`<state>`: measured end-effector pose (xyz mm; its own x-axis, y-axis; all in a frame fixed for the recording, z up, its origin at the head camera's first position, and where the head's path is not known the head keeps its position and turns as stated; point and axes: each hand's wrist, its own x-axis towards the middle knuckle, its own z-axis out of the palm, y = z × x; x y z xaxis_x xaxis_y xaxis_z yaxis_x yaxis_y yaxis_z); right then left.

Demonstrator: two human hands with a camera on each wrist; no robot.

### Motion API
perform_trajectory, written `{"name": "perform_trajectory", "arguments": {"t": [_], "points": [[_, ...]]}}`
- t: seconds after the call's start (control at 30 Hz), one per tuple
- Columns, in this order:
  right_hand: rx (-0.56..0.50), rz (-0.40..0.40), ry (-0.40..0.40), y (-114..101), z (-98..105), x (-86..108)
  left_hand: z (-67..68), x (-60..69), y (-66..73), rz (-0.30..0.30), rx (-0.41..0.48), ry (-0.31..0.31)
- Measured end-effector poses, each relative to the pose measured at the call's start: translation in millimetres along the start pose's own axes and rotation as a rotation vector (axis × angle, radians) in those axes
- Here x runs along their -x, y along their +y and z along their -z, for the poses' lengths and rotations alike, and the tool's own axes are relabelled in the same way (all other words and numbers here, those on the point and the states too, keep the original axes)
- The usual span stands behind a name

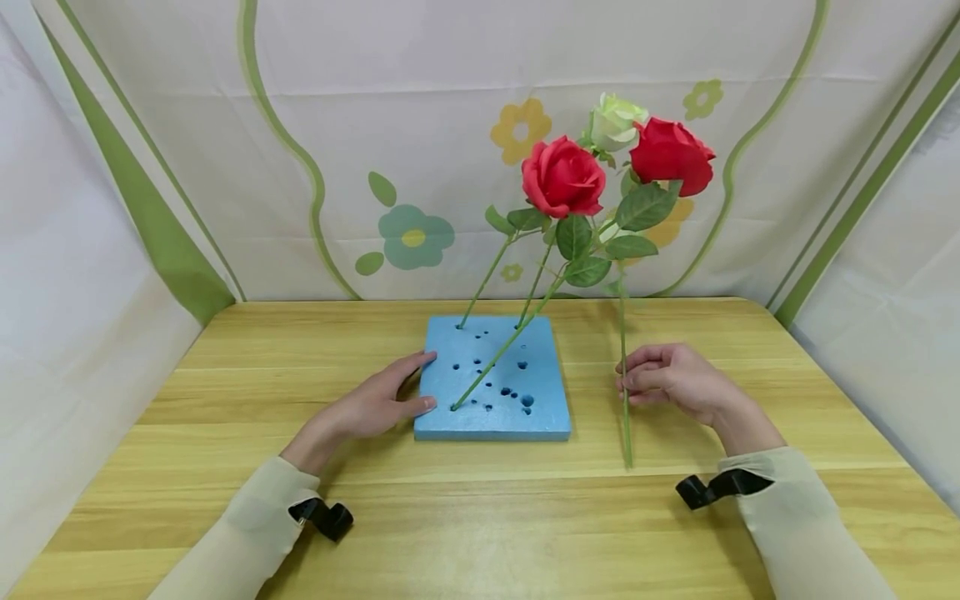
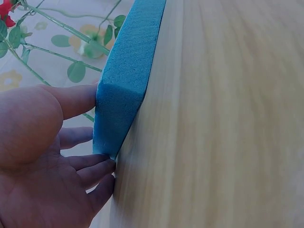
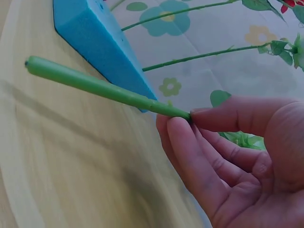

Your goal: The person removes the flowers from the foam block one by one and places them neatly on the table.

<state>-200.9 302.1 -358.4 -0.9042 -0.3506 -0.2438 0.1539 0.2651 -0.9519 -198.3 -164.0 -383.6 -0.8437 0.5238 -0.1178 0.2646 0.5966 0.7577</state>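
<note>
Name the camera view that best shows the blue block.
The head view: it shows the blue block from above, with its holes and nearly all its top. The left wrist view shows only side faces; the right wrist view, part of the block, crossed by the green stem.

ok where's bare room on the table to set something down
The table is bare in front of the blue block and, left of it, beyond the left fingers. Crowded: above the block's back right corner, where stems, leaves and red roses overlap.

Blue block cropped in wrist views
</note>
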Motion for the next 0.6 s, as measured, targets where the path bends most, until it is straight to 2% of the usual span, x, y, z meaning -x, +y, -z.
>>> {"name": "perform_trajectory", "arguments": {"t": [0.3,0.6], "points": [[0.028,-0.033,-0.061,11,11,-1.0,-0.6,0.2,0.9,0.011,0.015,-0.001],[-0.007,-0.088,-0.094,15,14,-0.1,-0.7,-0.5,0.0,0.012,0.015,-0.005]]}}
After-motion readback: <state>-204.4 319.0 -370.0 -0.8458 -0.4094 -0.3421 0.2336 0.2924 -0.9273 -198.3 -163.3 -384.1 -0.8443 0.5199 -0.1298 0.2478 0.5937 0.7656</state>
